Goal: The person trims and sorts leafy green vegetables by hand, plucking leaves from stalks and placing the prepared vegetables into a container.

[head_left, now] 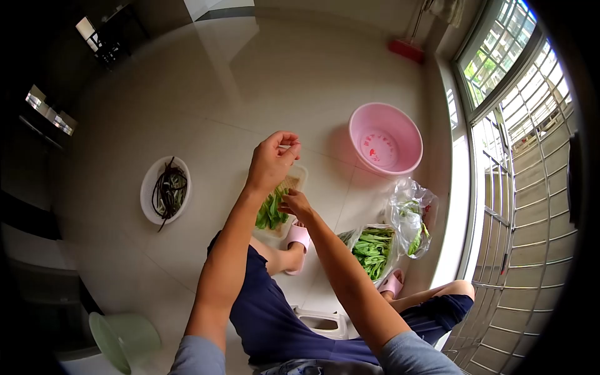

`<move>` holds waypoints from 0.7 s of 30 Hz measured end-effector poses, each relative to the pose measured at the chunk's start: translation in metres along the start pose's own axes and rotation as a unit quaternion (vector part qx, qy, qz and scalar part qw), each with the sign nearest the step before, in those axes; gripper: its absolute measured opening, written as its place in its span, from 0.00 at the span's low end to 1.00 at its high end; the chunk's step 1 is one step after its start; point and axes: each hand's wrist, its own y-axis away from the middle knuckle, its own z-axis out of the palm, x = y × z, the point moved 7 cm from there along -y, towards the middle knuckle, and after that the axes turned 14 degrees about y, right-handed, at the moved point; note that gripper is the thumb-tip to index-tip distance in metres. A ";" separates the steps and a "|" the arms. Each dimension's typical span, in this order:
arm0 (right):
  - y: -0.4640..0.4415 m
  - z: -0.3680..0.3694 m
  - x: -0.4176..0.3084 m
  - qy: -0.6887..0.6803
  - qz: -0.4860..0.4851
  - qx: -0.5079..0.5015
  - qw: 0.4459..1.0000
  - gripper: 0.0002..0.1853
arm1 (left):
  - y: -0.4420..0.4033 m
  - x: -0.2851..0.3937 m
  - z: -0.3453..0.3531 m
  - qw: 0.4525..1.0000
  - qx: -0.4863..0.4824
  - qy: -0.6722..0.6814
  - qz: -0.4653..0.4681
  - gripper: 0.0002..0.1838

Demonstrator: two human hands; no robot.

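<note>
My left hand [274, 159] is raised over the far end of a shallow pale tray [299, 178], its fingers curled inward and closed. Whatever is between those fingertips, if anything, is too small to make out. Lower and to the right, my right hand [296, 204] reaches over the tray with its fingers a little apart, at the edge of the leafy greens [271, 211]. The greens lie in the tray with leaves toward me and pale stems pointing away. My left forearm covers part of the tray.
A plastic bag of greens [374, 250] and a clear bag [409, 215] lie at right. Beyond them stands a pink basin [386, 139]. At left is a white bowl of dark, long vegetables [169, 192]. A green bucket [128, 337], a red broom [406, 50] and a barred window [525, 169] surround the floor.
</note>
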 end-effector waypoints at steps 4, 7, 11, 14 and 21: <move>-0.013 -0.021 0.022 0.025 0.004 0.009 1.000 0.18 | -0.008 0.001 -0.001 0.997 0.024 -0.064 0.042 0.13; -0.013 -0.032 0.030 -0.113 -0.014 0.008 0.993 0.10 | -0.017 -0.007 0.008 0.995 0.011 -0.087 0.044 0.13; 0.005 -0.008 0.004 -0.083 -0.057 -0.006 0.995 0.08 | -0.018 -0.011 0.029 0.995 -0.005 -0.090 0.034 0.12; 0.000 0.015 0.006 -0.135 -0.028 -0.044 0.989 0.10 | -0.018 -0.016 0.041 0.993 -0.024 -0.114 0.019 0.12; 0.000 -0.058 0.018 0.390 -0.216 0.148 0.883 0.16 | -0.029 -0.024 0.047 0.993 -0.031 -0.111 0.019 0.13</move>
